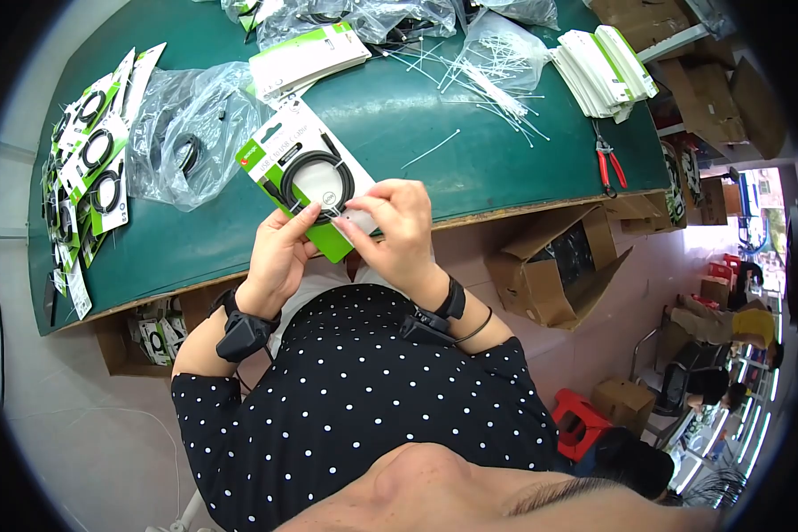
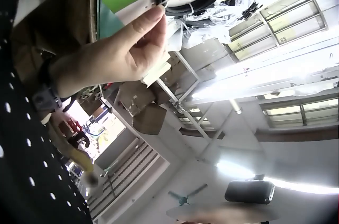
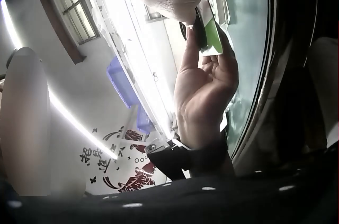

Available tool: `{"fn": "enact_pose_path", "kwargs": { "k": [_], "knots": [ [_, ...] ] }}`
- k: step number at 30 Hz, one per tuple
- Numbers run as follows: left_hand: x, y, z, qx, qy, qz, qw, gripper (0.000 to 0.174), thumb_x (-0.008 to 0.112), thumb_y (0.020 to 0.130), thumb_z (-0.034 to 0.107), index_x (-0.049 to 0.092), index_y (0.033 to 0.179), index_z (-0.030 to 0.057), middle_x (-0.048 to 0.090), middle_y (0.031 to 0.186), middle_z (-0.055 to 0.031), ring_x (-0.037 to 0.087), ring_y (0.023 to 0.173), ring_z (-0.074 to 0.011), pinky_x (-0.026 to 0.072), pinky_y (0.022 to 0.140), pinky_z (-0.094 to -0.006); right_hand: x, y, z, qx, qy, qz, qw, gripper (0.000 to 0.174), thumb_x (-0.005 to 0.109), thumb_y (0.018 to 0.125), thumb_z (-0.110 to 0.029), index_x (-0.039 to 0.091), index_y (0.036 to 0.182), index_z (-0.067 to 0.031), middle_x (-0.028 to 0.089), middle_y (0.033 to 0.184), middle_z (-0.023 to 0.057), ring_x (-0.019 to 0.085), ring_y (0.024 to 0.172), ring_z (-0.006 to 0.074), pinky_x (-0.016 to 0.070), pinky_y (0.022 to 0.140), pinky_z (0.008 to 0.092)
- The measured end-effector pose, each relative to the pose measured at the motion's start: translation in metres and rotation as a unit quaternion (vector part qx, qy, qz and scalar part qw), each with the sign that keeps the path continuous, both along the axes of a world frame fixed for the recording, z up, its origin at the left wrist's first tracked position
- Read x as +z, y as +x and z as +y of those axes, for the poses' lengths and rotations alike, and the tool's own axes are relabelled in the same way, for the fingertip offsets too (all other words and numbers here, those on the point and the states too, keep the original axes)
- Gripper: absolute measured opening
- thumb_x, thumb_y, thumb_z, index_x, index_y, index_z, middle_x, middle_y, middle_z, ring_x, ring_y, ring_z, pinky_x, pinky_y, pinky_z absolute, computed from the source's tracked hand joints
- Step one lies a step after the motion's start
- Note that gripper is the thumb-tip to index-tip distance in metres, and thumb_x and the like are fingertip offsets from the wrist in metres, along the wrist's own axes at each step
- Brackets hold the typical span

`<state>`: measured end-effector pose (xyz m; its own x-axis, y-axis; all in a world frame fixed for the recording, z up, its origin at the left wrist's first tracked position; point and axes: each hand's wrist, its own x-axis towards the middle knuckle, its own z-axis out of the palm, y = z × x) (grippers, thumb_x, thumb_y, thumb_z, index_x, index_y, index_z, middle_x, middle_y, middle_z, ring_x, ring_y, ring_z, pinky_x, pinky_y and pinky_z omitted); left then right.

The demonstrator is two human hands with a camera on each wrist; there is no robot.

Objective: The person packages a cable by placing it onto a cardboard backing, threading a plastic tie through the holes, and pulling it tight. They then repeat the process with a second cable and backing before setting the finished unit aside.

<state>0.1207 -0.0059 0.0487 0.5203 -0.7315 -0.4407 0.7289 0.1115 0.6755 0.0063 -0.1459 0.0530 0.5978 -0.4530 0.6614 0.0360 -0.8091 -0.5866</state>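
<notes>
My left hand [image 1: 279, 253] grips the lower left edge of a white and green card [image 1: 341, 244], its thumb over the front. On the card a coiled black USB cable [image 1: 288, 182] is held by white ties. My right hand [image 1: 399, 226] is at the card's lower right, thumb and index finger pinching the end of a thin white cable tie [image 1: 335, 213] at the coil's lower side. In the left wrist view the right hand [image 2: 119, 55] pinches beside the coil. The right wrist view has the left hand [image 3: 204, 92] holding the card's green end [image 3: 213, 39].
Carded cables [image 1: 97, 151] pile at the table's left, beside a clear plastic bag [image 1: 164, 115]. Card stacks [image 1: 306, 58] lie at the back and right [image 1: 594, 75]. Loose white ties [image 1: 496, 89] and red-handled pliers [image 1: 608, 168] lie on the green table [image 1: 399, 124]. Cardboard box [image 1: 550, 266] sits below the edge.
</notes>
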Motion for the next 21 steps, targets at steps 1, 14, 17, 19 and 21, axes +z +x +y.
{"fn": "enact_pose_path", "kwargs": {
  "k": [1,14,17,19,21],
  "knots": [
    [-0.002,0.000,-0.001,0.008,-0.002,-0.001,1.000,0.016,0.063,0.091,0.011,0.061,0.103,0.0003,0.067,0.100,-0.0104,0.067,0.087,-0.0173,0.0570,0.076,-0.0320,0.000,-0.001,0.003,0.019,-0.019,0.022,0.999,0.024,0.080,0.068,-0.014,0.067,0.088,-0.0088,0.056,0.084,0.0033,0.053,0.083,0.0243,0.0405,0.075,0.0361],
    [-0.006,-0.008,-0.008,0.036,0.007,-0.026,0.999,0.013,0.059,0.094,0.011,0.061,0.101,0.0010,0.067,0.098,-0.0096,0.067,0.084,-0.0168,0.0570,0.073,-0.0314,-0.012,-0.002,0.006,0.021,-0.088,0.001,0.996,0.016,0.076,0.069,-0.009,0.068,0.083,-0.0079,0.056,0.084,0.0032,0.053,0.079,0.0227,0.0393,0.069,0.0357],
    [-0.008,-0.006,-0.008,0.043,0.007,-0.020,0.999,0.012,0.060,0.093,0.010,0.061,0.101,0.0009,0.067,0.098,-0.0096,0.067,0.084,-0.0171,0.0568,0.073,-0.0315,-0.015,-0.004,0.006,0.050,-0.126,0.011,0.991,0.015,0.074,0.071,-0.008,0.067,0.084,-0.0063,0.058,0.086,0.0038,0.054,0.080,0.0232,0.0403,0.071,0.0356],
    [-0.010,-0.002,-0.008,0.060,0.001,-0.014,0.998,0.012,0.063,0.091,0.008,0.062,0.100,0.0005,0.067,0.097,-0.0095,0.067,0.084,-0.0177,0.0566,0.075,-0.0320,-0.011,-0.003,-0.002,0.069,-0.107,0.006,0.992,0.014,0.073,0.072,-0.008,0.067,0.085,-0.0060,0.058,0.086,0.0043,0.054,0.079,0.0237,0.0411,0.071,0.0358],
    [-0.006,0.000,-0.007,0.055,-0.001,-0.026,0.998,0.012,0.063,0.091,0.008,0.062,0.100,0.0004,0.067,0.097,-0.0095,0.067,0.085,-0.0178,0.0567,0.075,-0.0321,-0.006,-0.001,-0.014,0.111,-0.063,-0.006,0.992,0.013,0.072,0.074,-0.008,0.068,0.086,-0.0055,0.059,0.086,0.0055,0.055,0.077,0.0248,0.0428,0.070,0.0361]
  ]
}}
